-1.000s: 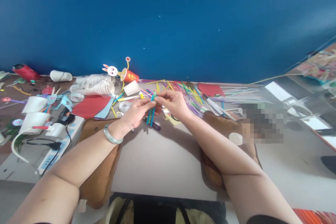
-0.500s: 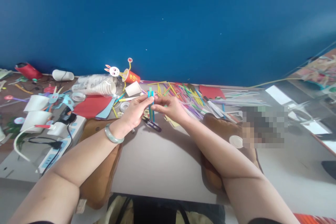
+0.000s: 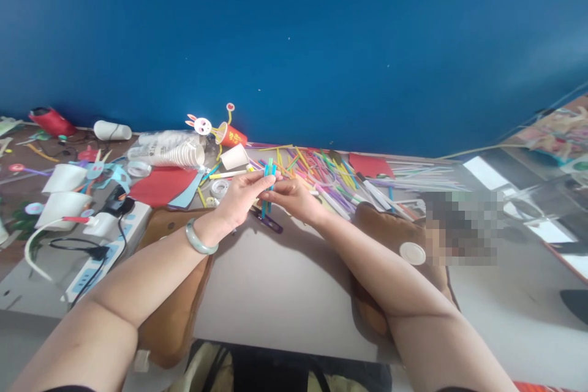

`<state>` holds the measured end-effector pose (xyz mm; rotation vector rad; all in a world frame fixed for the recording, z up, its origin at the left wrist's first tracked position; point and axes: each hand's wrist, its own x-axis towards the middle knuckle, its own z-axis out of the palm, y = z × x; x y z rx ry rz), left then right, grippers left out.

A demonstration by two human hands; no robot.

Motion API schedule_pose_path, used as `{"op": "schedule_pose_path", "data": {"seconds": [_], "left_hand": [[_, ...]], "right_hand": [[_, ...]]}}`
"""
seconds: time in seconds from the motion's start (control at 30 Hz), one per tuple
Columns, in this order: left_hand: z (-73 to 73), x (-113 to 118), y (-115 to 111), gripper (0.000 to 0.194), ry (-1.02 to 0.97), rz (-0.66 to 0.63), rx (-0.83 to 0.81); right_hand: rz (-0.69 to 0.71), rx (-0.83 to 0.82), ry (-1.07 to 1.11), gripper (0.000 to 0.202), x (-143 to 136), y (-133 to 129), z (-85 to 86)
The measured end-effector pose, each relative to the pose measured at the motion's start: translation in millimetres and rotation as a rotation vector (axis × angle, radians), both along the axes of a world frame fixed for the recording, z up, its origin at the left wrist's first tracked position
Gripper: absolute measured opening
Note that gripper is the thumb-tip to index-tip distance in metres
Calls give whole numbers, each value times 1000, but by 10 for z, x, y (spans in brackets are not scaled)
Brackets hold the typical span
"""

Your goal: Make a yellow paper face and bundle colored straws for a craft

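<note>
Several short blue and green straws (image 3: 269, 169) stand upright between my two hands, above the middle of the table. The fingers of my left hand (image 3: 241, 196) are closed round them from the left. From the right, the thumb and fingers of my right hand (image 3: 294, 196) pinch the same straws, and the fingertips of both hands meet. Just below the hands lies a dark pair of scissors (image 3: 274, 225), partly hidden. A white roll of tape (image 3: 219, 188) rests left of my left hand.
Loose coloured straws (image 3: 331, 174) spread along the wall. Stacked paper cups (image 3: 174, 155), a red cup with a rabbit face (image 3: 234, 136) and red paper (image 3: 156, 185) stand or lie left. A power strip (image 3: 108, 251) and brown cushions (image 3: 174, 282) flank my arms.
Both hands have shifted slightly right and down in the view with the straws. The straw tops now stand a little apart, where they were bunched together before.
</note>
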<state>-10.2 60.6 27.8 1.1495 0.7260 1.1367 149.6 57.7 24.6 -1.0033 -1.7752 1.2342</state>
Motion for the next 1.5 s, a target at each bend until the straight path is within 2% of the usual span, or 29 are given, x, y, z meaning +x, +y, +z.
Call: {"op": "schedule_pose_path", "data": {"seconds": [0.17,0.47,0.77,0.97,1.1,1.3,1.5], "left_hand": [[17,16,-30,35,32,69,65],[5,-21,-26,34,124,86,156],[17,-23,-30,32,156,105,180],[78,-23,-60,33,118,99,105],[61,-21,-58,36,98,115,28],[14,-36,-33,37,118,108,60],[46,-30,-38,36,78,82,64]], "right_hand": [[7,-41,17,46,14,7,-7],[29,-56,46,48,-4,7,-38],[-12,-76,39,49,-45,-19,-46],[22,-45,7,54,-31,-40,37],[32,-13,25,59,-39,-38,36],[31,-27,25,59,-44,-31,25],[13,-9,-11,60,-36,-35,16]]}}
